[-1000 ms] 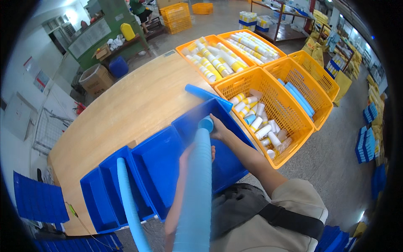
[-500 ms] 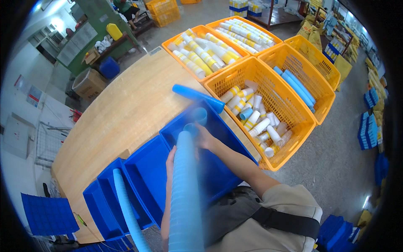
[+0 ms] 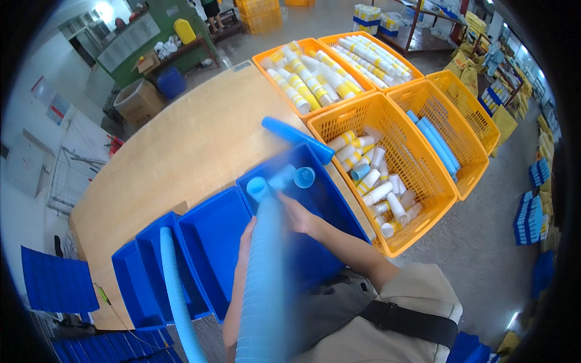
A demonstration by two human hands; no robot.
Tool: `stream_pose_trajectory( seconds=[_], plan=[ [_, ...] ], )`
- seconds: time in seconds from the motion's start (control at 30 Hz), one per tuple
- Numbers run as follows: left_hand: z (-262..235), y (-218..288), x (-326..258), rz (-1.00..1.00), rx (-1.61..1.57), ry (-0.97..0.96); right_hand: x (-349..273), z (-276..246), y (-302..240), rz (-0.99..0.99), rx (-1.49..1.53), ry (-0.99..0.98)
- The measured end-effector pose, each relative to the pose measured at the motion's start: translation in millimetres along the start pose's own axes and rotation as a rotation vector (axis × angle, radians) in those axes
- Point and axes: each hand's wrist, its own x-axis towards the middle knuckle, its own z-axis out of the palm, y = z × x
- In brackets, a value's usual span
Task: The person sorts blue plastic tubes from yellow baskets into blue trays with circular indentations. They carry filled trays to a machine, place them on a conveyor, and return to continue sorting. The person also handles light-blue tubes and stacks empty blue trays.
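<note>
A long nested stack of light-blue plastic cups [image 3: 261,284] rises toward me from the lower edge, its upper part blurred. My left hand [image 3: 247,235] is wrapped round its left side, with most of its fingers behind the cups. Against the stack's right side, near its far end, is my right hand [image 3: 295,215]; its fingertips are partly hidden there. At the far end of the stack is a cup [image 3: 256,187]. Beside it a blurred cup [image 3: 282,177] lies tilted, and another cup [image 3: 304,177] shows its round opening. They are over a blue bin [image 3: 330,209].
More blue bins [image 3: 209,227] line the table [image 3: 163,151], one with another cup stack [image 3: 172,281]. A blue roll [image 3: 296,138] lies across the bin's far corner. Orange crates [image 3: 417,215] at right hold loose cups, wrapped stacks and blue stacks [image 3: 436,145].
The far end of the stack has shifted a little left and nearer. My right hand has drawn back slightly. The loose cups have spread apart over the bin, and the view has tilted.
</note>
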Motion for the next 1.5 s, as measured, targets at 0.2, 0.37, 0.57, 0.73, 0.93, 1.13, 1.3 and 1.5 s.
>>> stream_pose_trajectory(
  seconds=[0.2,0.37,0.57,0.73,0.93,1.13,1.3,1.5],
  plan=[
    [-13,-6,-10,-0.021,-0.01,0.039,-4,-16,24,-0.264,-0.306,0.661],
    [-14,-7,-12,-0.032,-0.015,0.051,-20,-13,14,-0.96,-1.511,0.883],
    [-3,-17,-13,-0.063,-0.028,0.066,-3,-13,-18,-1.08,-1.836,0.675],
    [16,-32,-26,-0.109,-0.048,0.11,35,-17,-40,-1.29,-2.403,0.534],
    [36,-44,-30,-0.146,0.061,0.148,53,-25,-61,-1.24,-2.584,0.377],
    [30,-51,-22,-0.18,0.074,0.159,29,-18,-80,-1.307,-2.159,0.258],
    [33,-46,4,-0.07,0.114,0.118,4,-12,-102,-1.21,-2.054,0.42],
    [40,-11,39,-0.071,-0.257,-0.107,-11,-15,-121,-1.216,-1.908,0.392]
  ],
)
